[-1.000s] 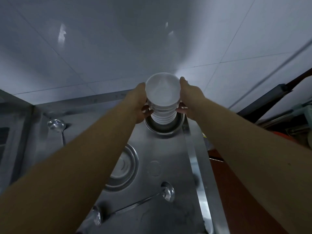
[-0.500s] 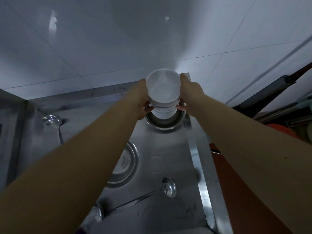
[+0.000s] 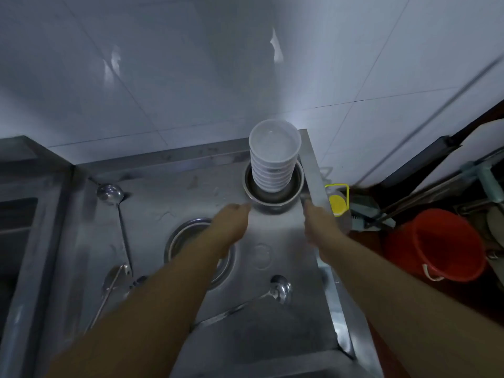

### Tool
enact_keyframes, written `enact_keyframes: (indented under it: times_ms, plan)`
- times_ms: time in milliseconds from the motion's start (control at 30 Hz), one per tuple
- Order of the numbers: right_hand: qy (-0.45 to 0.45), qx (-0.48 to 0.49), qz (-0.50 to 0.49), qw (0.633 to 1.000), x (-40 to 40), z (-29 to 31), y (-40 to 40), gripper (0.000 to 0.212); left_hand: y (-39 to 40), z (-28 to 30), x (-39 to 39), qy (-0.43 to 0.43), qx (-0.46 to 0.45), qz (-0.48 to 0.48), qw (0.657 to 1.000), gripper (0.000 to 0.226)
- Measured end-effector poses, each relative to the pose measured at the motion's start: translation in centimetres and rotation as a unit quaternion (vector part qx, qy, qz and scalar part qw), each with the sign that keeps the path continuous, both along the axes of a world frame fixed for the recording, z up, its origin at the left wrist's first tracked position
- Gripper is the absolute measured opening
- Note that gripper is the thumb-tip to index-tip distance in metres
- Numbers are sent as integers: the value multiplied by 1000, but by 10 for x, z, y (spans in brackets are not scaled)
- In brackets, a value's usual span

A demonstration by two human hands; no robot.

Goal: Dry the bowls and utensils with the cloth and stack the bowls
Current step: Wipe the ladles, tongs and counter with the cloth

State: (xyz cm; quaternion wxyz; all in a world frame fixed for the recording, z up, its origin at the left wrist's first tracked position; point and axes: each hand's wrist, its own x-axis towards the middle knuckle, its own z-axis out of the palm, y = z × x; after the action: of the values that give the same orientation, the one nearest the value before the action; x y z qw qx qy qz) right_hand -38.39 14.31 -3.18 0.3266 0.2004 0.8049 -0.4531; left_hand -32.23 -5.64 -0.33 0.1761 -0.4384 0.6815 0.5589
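Stack of white bowls (image 3: pixel 273 162) stands upright at upper centre of the frame, nested inside a metal basin (image 3: pixel 273 197) at the far right corner of the steel surface (image 3: pixel 272 336), close against the tiled wall (image 3: pixel 191 77). Stack looks straight, no lean visible. Stacking part judged done, or near done.

Left hand (image 3: pixel 231 223) sits just below-left of the basin, fingers straight and pointing toward it, holding nothing; blurred, apart from the bowls. Right hand (image 3: pixel 317 222) is just below-right of the basin, near the raised edge of the surface, fingers also look extended and empty, though blur hides detail. Neither hand touches the stack.

Utensils left out on the surface: one ladle (image 3: pixel 110 193) at left centre, handle running down; another ladle (image 3: pixel 279 289) at lower centre-right, handle going down-left; a third utensil (image 3: pixel 114 279) at lower left, partly cut off by the left arm. Can't tell whether these are dry or wet. A second metal dish (image 3: pixel 180 241) lies mid-frame, half hidden under the left forearm.

No cloth visible anywhere in frame. Judgement: bowls finished, utensils likely the remaining work, cloth needs finding first.

Off the surface at right: red bucket (image 3: pixel 436 246), a bottle with yellow cap (image 3: pixel 337 203).
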Motion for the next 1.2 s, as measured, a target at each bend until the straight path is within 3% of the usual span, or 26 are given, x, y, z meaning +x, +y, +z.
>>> enact_keyframes:
  times_ms: [133, 333, 533, 900, 1200]
  plan:
    - [-8, 53, 133, 990, 68, -3, 5, 57, 18, -5, 76, -17, -134, -207, 969, 38]
    - [44, 101, 326, 939, 161, -2, 21, 42, 46, -13, 179, -46, -182, -255, 949, 36]
    - [94, 142, 424, 890, 229, 6, 46, 58, 70, -8, 263, -85, -250, -295, 918, 47]
    - [101, 157, 476, 859, 287, 3, 42, 53, 39, -13, 358, -128, -266, -285, 912, 44]
    - [83, 128, 503, 851, 341, -21, -63, 50, -71, -35, 408, -119, -282, -287, 908, 36]
